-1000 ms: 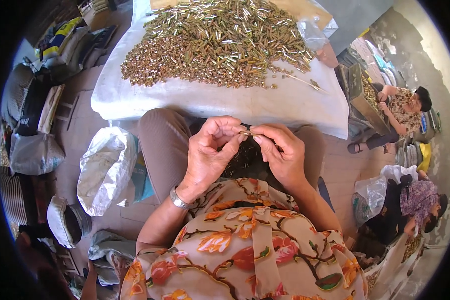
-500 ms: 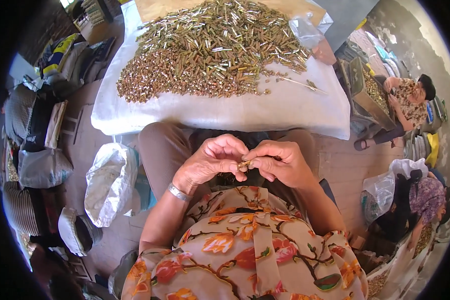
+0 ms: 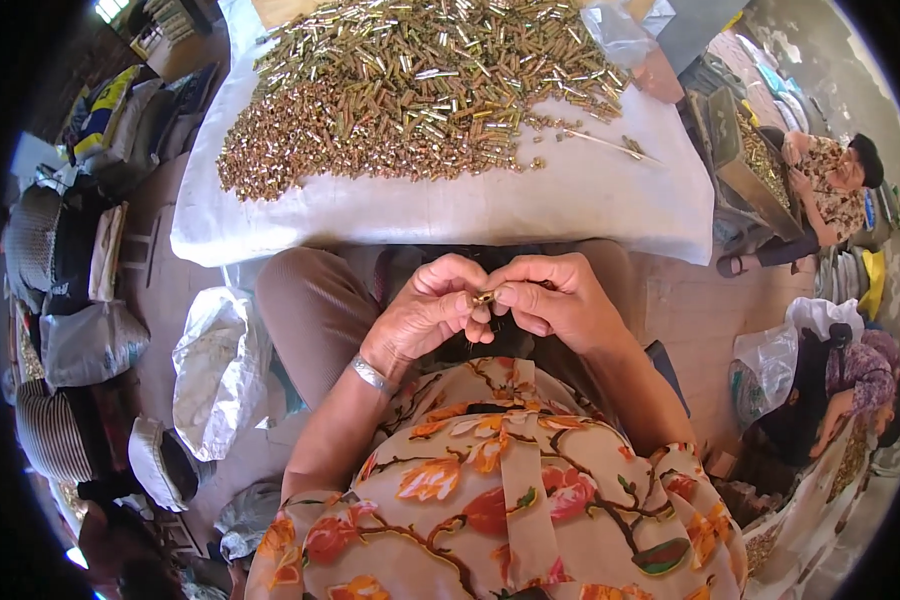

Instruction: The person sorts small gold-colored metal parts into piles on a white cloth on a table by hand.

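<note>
Both my hands meet above my lap, just in front of the table's near edge. My left hand (image 3: 432,308) is closed, thumb and fingers pinching the front end of a small gold-coloured metal piece (image 3: 483,297). Closed around the same spot, my right hand (image 3: 552,298) grips a slender gold-coloured metal part whose other end peeks out behind the knuckles. Fingers hide most of it, so I cannot tell whether it is one part or two joined. On the table lies a heap of long gold-coloured metal pieces (image 3: 440,75), with a pile of small gold-coloured fittings (image 3: 280,140) at its left.
White sheeting (image 3: 450,215) covers the table, with a thin pale stick (image 3: 600,142) on it. An open white sack (image 3: 222,370) stands left of my knee. Filled sacks (image 3: 60,430) line the left side. Two people sit at right, one beside a wooden trough (image 3: 740,170) of metal pieces.
The view has shifted slightly. My hands stay together, with the fingertips closer over the metal piece, so less of it shows between them.
</note>
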